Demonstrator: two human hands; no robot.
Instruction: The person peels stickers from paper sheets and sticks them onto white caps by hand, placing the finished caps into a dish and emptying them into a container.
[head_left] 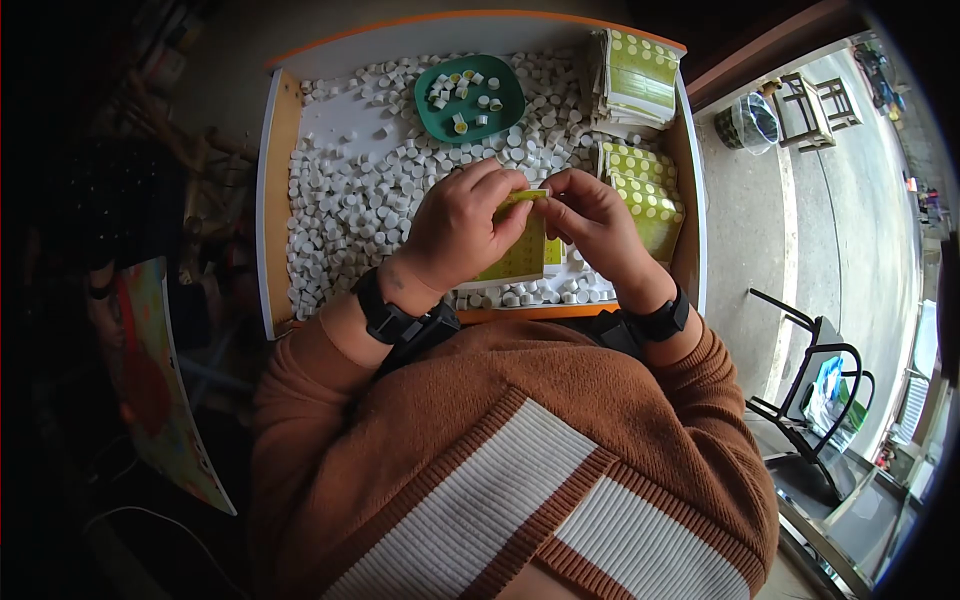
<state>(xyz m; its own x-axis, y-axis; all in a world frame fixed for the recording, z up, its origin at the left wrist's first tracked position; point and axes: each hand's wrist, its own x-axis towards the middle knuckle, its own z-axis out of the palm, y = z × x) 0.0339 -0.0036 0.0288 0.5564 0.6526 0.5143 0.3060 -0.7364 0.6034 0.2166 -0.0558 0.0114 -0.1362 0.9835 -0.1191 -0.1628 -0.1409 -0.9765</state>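
Observation:
My left hand (468, 222) and my right hand (597, 222) meet over the near middle of a shallow tray with an orange rim. Between their fingertips they pinch a narrow yellow-green strip (530, 196). Just below the hands lie yellow-green sheets (522, 258) with small printed marks, partly hidden by my left hand. Many small white caps (365, 190) cover the tray floor around them. Beyond the hands, a green dish (470, 98) holds several caps, some showing yellow-green inside.
Stacks of yellow-green dotted sheets (640, 80) stand along the tray's right side, with more dotted sheets (645, 200) nearer. The tray's wooden side wall (283, 150) rises at left. A black chair (820, 400) and wooden stools (805, 110) stand at right. Another person's hand (104, 310) is at far left.

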